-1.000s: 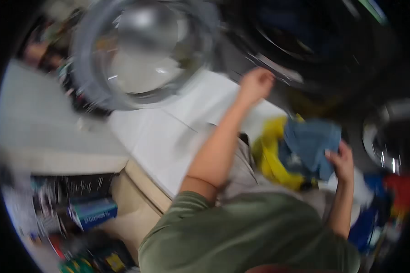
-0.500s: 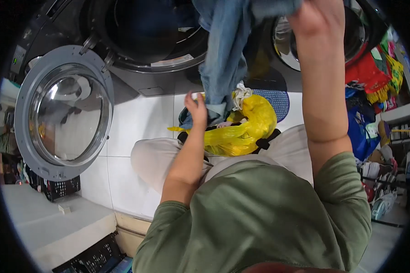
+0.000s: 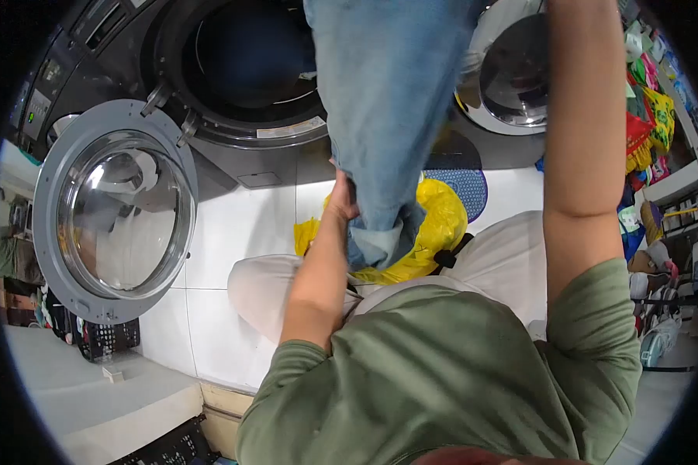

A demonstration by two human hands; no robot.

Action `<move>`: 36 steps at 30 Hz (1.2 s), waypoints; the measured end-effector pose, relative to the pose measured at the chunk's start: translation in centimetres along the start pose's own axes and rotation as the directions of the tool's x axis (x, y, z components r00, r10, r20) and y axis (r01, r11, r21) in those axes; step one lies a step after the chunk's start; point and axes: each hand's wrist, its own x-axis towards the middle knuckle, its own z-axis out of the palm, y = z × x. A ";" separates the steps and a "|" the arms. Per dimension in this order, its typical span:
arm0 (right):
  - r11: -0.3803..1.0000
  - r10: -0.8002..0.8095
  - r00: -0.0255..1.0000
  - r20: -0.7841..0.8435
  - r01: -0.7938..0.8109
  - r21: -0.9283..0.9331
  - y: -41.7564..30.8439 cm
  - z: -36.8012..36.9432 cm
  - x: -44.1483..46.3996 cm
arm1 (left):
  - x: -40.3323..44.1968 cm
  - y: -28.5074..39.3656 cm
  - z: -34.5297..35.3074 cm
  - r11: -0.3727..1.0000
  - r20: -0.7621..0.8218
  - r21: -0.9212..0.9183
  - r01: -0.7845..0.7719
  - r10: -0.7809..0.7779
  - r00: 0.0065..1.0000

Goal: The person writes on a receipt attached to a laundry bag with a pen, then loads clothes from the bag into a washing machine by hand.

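A pair of blue jeans [image 3: 388, 101] hangs stretched down in front of me, its upper end cut off by the top of the view. My left hand [image 3: 343, 198] is at the left edge of the lower leg, closed against the denim, with its fingers partly hidden behind it. My right arm reaches up along the jeans' right side, and its hand is beyond the top edge. Below the jeans, a yellow plastic bag [image 3: 446, 213] lies on the floor between my legs, partly covered by the turned-up hem.
A dark front-loading washer [image 3: 233, 128] stands ahead, its round glass door [image 3: 116, 225] swung open to the left. Another round machine door [image 3: 520, 74] is at the right. A blue mat [image 3: 461, 186] lies on white tiles. Shoes [image 3: 659, 341] and colourful bags [image 3: 655, 124] fill the right side.
The jeans have been raised and spread, and now look wider and nearer. My left hand has gone from open beside them to holding the leg. My right hand has moved up out of view.
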 end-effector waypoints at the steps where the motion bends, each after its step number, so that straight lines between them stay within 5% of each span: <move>1: 1.000 0.007 0.999 -0.035 -0.008 -0.028 -1.0 -1.6 -0.7 | -1.2 0.0 2.4 0.996 0.078 -0.083 -0.043 0.049 0.996; 5: 0.990 0.061 0.977 -0.204 -0.084 -0.109 -5.6 -9.3 -5.3 | -4.8 3.0 2.9 0.977 0.077 -0.100 -0.188 0.196 0.978; 9: 0.976 0.142 0.911 -0.388 -0.194 -0.099 -7.5 -15.7 -11.0 | -9.2 10.4 2.3 0.812 -0.087 0.199 -0.549 0.572 0.815; 11: 0.954 0.201 0.848 -0.491 -0.283 -0.097 -6.5 -18.8 -13.9 | -12.4 13.1 4.8 0.764 -0.212 0.537 -0.358 0.534 0.819; 13: 0.887 0.257 0.775 -0.578 -0.427 -0.178 -3.6 -22.1 -16.7 | -14.3 14.8 8.4 0.448 -0.291 0.894 -0.024 0.619 0.730; 15: 0.634 0.277 0.801 -0.530 -0.567 -0.526 1.5 -27.1 -19.8 | -14.3 15.1 11.4 0.098 -0.254 0.957 0.274 0.740 0.623; 17: -0.060 0.357 0.797 -0.487 -0.501 -0.863 5.2 -19.8 -22.6 | -12.6 14.1 13.4 0.613 -0.379 0.788 -0.059 0.559 0.737; 19: 0.136 0.662 0.706 -0.250 -0.441 -0.887 9.0 -12.6 -25.1 | -10.3 13.4 14.7 0.941 -0.386 0.274 -0.201 0.299 0.873; 22: 0.408 0.790 0.578 0.205 -0.245 -0.880 13.3 -4.5 -30.1 | -9.5 14.2 18.2 0.987 -0.287 -0.034 -0.157 0.140 0.948; 23: 0.433 0.644 0.743 0.181 -0.159 -0.887 15.2 -3.7 -31.7 | -9.3 14.8 18.9 0.981 -0.258 -0.042 -0.189 0.172 0.951; 25: 0.399 0.655 0.755 -0.037 -0.386 -0.832 18.2 -4.6 -30.6 | -11.2 15.4 21.6 0.952 0.017 -0.051 -0.303 0.304 0.952; 26: 0.577 0.630 0.776 -0.029 -0.493 -0.651 18.3 -5.2 -29.3 | -12.2 15.7 21.8 0.944 0.202 -0.015 -0.328 0.324 0.924; 27: 0.713 0.607 0.794 -0.028 -0.560 -0.423 18.1 -5.8 -28.0 | -12.9 15.4 21.4 0.892 0.289 0.165 -0.421 0.365 0.885; 28: 0.732 0.651 0.759 -0.016 -0.633 -0.252 17.1 -6.0 -26.4 | -13.1 13.9 20.8 0.687 0.126 0.603 -0.406 0.420 0.899; 29: 0.744 0.630 0.775 -0.037 -0.617 -0.255 15.9 -6.2 -24.8 | -12.7 12.0 20.0 0.353 0.012 0.906 -0.232 0.527 0.850; 30: 0.695 0.659 0.747 -0.084 -0.648 -0.311 15.1 -6.8 -23.5 | -12.0 10.2 18.5 0.556 -0.035 0.814 -0.170 0.339 0.940; 34: 0.493 0.665 0.713 -0.224 -0.643 -0.586 14.8 -12.2 -21.0 | -11.4 10.1 17.1 0.681 -0.170 0.696 -0.228 0.464 0.869; 35: 0.456 0.592 0.751 -0.293 -0.611 -0.647 14.6 -12.9 -20.9 | -11.8 11.3 17.0 0.742 -0.107 0.624 -0.245 0.391 0.914; 36: 0.360 0.389 0.882 -0.265 -0.410 -0.838 14.6 -13.1 -21.6 | -11.6 11.4 17.2 0.758 -0.103 0.614 -0.219 0.352 0.930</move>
